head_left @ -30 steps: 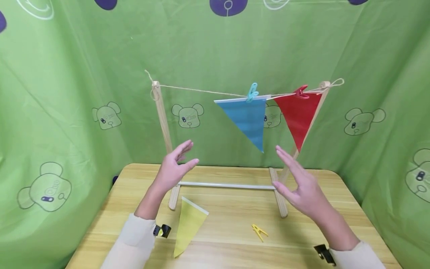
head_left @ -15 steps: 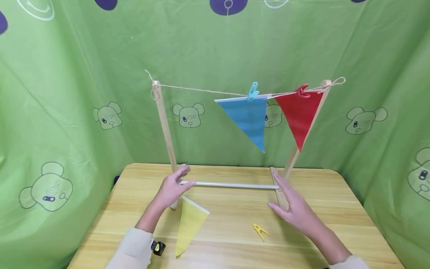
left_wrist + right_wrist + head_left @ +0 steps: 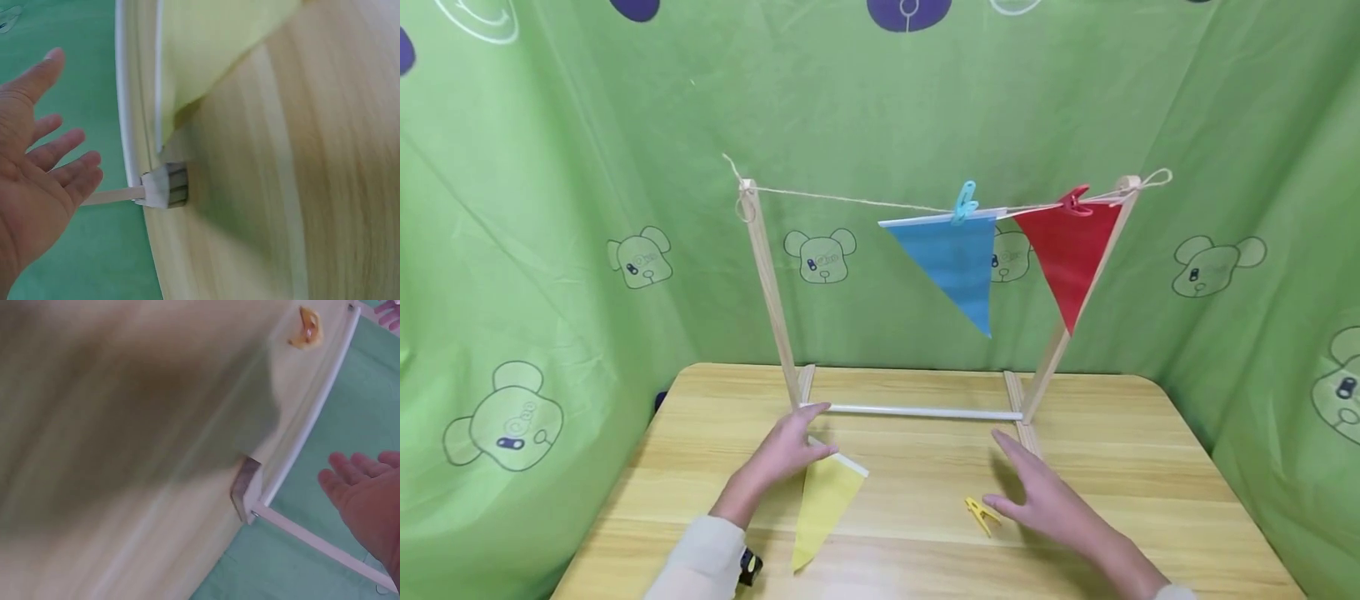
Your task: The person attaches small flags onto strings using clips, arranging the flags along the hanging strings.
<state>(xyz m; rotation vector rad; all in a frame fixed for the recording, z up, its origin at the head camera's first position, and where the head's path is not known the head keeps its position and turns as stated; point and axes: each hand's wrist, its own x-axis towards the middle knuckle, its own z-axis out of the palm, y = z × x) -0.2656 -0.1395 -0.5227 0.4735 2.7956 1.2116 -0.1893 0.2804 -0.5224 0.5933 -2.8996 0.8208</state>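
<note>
My left hand (image 3: pixel 784 452) is above the table beside the top corner of a yellow pennant (image 3: pixel 827 510), fingers loosely extended. Nothing is in its grasp, as the left wrist view confirms with an empty palm (image 3: pixel 34 181). Whether it touches the pennant I cannot tell. The pennant lies flat, its white hem toward the frame. My right hand (image 3: pixel 1048 504) is held out with fingers straight and thumb apart, holding nothing. Just left of that thumb lies a yellow clothespin (image 3: pixel 981 517), also visible in the right wrist view.
A wooden frame (image 3: pixel 767 283) with a white crossbar (image 3: pixel 917 412) stands at the back of the table (image 3: pixel 910 558). From its string (image 3: pixel 850 200) hang a blue pennant (image 3: pixel 955 267) under a light blue clothespin (image 3: pixel 965 202) and a red pennant (image 3: pixel 1071 258) under a red clothespin (image 3: pixel 1077 201).
Both hands have come down and nearer, from beside the uprights, past the frame's feet, toward the yellow pennant and yellow clothespin. The hanging pennants look the same.
</note>
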